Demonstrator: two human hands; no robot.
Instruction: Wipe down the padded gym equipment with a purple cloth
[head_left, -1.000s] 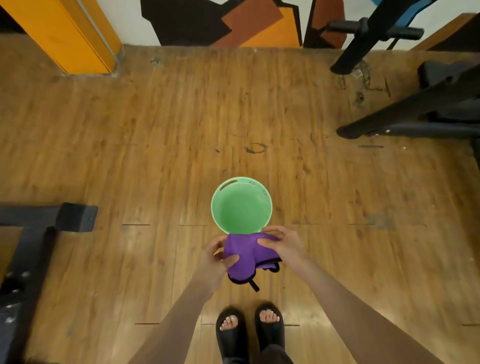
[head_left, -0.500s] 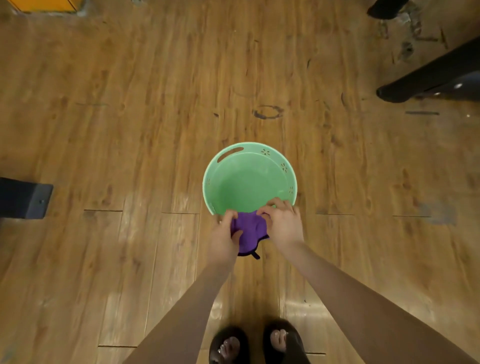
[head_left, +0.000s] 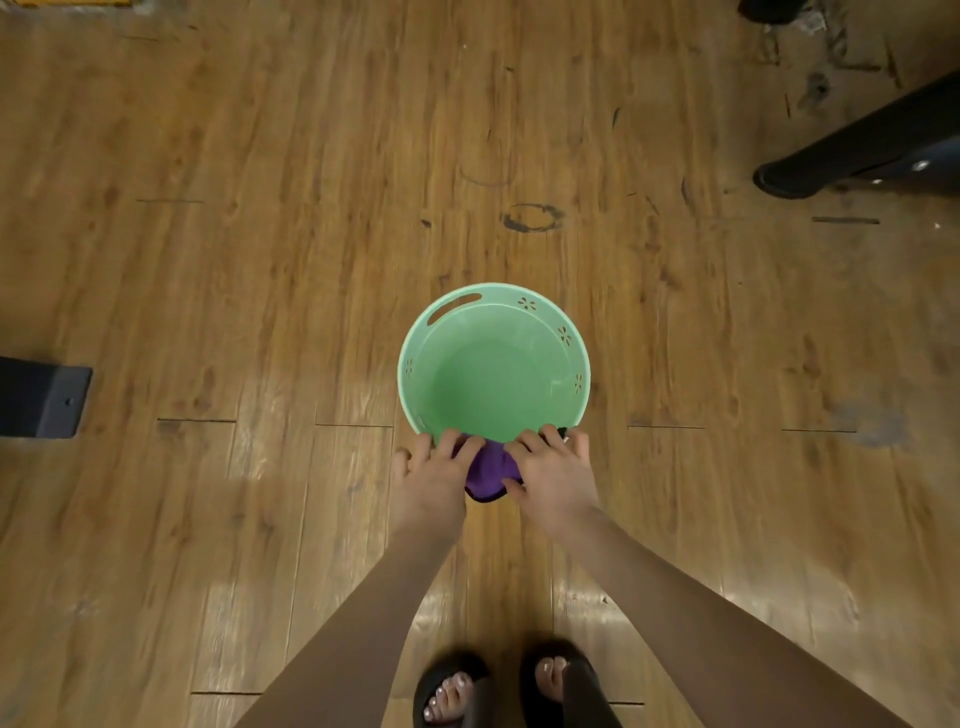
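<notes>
With my left hand (head_left: 434, 480) and right hand (head_left: 556, 475) both clamped on the purple cloth (head_left: 487, 470), I'd wring it over the green basin (head_left: 493, 364) just ahead of my grip.

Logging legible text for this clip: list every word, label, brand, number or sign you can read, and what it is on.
None: no readable text in the head view.
green basin: only flower-shaped cutouts and a handle slot in the rim, no lettering.
purple cloth, gripped by the left hand and right hand: no visible label.
</notes>
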